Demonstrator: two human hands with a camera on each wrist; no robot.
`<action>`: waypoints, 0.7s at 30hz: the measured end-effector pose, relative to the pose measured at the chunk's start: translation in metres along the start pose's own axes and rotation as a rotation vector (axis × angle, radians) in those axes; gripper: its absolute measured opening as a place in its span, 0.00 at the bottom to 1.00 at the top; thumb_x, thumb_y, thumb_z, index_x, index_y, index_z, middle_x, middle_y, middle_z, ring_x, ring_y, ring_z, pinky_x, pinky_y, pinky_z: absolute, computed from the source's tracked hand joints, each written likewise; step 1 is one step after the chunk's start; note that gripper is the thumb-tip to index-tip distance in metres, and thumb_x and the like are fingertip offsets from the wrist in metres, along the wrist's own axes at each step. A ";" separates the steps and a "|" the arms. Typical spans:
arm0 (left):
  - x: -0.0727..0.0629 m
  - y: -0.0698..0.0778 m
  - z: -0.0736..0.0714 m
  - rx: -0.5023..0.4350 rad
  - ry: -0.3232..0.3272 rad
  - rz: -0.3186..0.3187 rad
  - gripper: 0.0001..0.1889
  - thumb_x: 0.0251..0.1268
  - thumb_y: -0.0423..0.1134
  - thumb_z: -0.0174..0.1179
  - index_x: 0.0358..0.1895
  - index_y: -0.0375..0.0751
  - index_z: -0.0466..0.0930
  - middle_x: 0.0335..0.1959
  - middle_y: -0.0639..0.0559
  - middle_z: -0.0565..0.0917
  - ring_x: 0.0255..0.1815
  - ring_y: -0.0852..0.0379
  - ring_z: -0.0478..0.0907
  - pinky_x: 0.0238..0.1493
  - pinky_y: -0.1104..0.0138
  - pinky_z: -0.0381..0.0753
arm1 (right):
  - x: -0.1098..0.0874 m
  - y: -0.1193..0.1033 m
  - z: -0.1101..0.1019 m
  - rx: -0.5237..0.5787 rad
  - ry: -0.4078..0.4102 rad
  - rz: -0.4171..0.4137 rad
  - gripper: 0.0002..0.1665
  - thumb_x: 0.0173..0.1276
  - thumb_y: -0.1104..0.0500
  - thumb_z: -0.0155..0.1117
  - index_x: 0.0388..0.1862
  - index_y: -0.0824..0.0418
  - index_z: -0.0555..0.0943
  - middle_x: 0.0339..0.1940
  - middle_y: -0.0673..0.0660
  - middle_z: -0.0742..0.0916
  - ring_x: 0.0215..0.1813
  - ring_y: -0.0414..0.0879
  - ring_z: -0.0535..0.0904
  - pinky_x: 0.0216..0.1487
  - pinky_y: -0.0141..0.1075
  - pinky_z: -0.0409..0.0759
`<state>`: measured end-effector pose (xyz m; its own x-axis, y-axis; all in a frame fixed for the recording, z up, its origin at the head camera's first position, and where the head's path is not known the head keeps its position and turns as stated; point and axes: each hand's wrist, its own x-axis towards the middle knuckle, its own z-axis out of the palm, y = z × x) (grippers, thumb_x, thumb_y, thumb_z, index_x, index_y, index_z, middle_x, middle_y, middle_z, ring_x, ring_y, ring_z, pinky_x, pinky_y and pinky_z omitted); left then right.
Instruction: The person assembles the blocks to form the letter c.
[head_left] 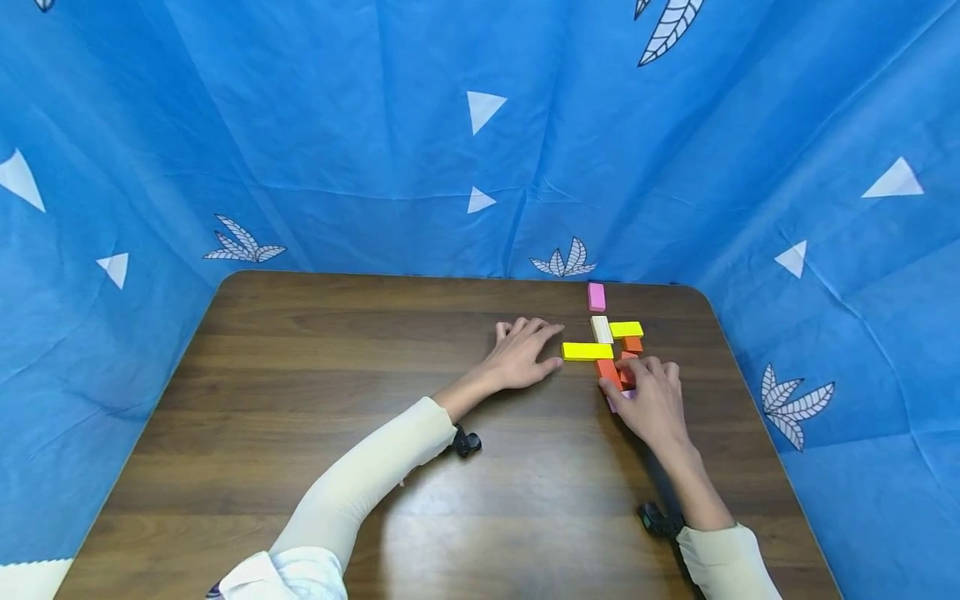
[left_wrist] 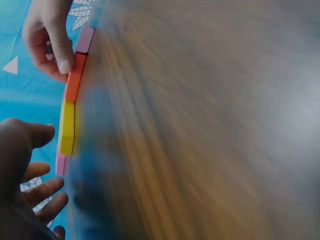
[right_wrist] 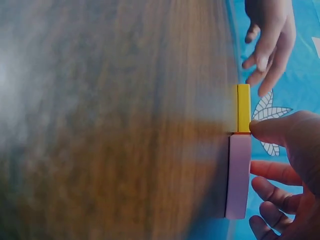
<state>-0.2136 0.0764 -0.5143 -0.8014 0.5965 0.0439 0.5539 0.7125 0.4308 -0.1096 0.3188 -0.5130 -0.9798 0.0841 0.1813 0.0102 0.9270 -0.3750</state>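
My right hand is over the near end of a block layout, its thumb and index finger bent about the orange blocks there. The thumb tip is at the long orange block. Just below it, a lavender block lies partly under the hand in the head view. To the left, my left hand spreads its fingers low over the table and holds nothing. Its fingertips point toward a long yellow block, which adjoins the orange one. Beyond lie a white block, a shorter yellow block and a small orange block.
A pink block lies apart near the back edge of the brown wooden table. Blue cloth with white triangles and leaf prints hangs behind the table and along both sides. Each wrist wears a small black camera.
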 end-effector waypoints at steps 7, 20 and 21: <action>0.026 0.020 0.014 -0.025 0.014 -0.006 0.30 0.75 0.59 0.65 0.77 0.59 0.76 0.69 0.57 0.80 0.68 0.53 0.73 0.62 0.49 0.61 | 0.002 -0.004 0.002 -0.040 0.016 0.005 0.32 0.66 0.46 0.81 0.56 0.68 0.86 0.46 0.68 0.88 0.49 0.61 0.70 0.51 0.53 0.65; 0.041 0.030 0.019 -0.048 0.012 -0.005 0.19 0.71 0.52 0.73 0.61 0.55 0.86 0.55 0.57 0.85 0.57 0.54 0.77 0.63 0.49 0.64 | 0.001 -0.004 0.003 -0.052 0.025 0.030 0.27 0.63 0.48 0.84 0.50 0.67 0.88 0.40 0.66 0.89 0.45 0.62 0.74 0.52 0.57 0.72; 0.042 0.029 0.020 -0.048 0.014 -0.005 0.19 0.71 0.51 0.73 0.61 0.55 0.86 0.54 0.57 0.85 0.56 0.54 0.77 0.63 0.50 0.64 | 0.001 -0.004 0.003 -0.051 0.025 0.029 0.27 0.63 0.49 0.84 0.50 0.67 0.88 0.39 0.66 0.88 0.45 0.62 0.74 0.52 0.57 0.72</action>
<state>-0.2262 0.1293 -0.5175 -0.8075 0.5874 0.0537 0.5383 0.6968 0.4741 -0.1113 0.3144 -0.5137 -0.9737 0.1199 0.1937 0.0494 0.9412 -0.3341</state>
